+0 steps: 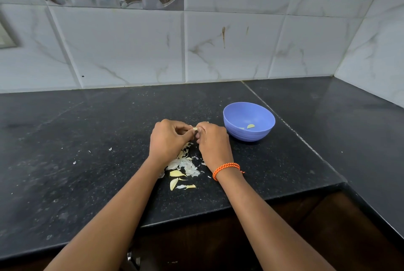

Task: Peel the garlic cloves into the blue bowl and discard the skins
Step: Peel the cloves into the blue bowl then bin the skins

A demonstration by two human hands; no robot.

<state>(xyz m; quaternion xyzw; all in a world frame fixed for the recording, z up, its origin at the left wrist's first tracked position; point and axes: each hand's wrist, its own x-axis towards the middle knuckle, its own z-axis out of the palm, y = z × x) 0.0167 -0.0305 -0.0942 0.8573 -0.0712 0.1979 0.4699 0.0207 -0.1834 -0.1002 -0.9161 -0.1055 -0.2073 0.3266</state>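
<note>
Nearest, at the bottom edge: two bare forearms reaching forward over the front edge of the speckled black stone countertop (65,161). On the right wrist, a braided orange thread bracelet (226,169). Between the forearms, on the counter: a loose heap of pale papery garlic skins (185,164), with two yellowish unpeeled garlic cloves (176,173) on its near side, one lying just nearer than the other.

Farther in, above the heap: left hand (168,139) and right hand (213,141) brought together, fingers curled, both pinching one small garlic clove (195,129) by the fingertips, only a sliver of it visible between them.

To the right of the hands, near but apart: round blue plastic bowl (249,134), upright on the counter, holding a peeled pale clove (250,126) at its bottom.

Behind, far: white marbled wall tiles (218,47), meeting at a corner on the right.
</note>
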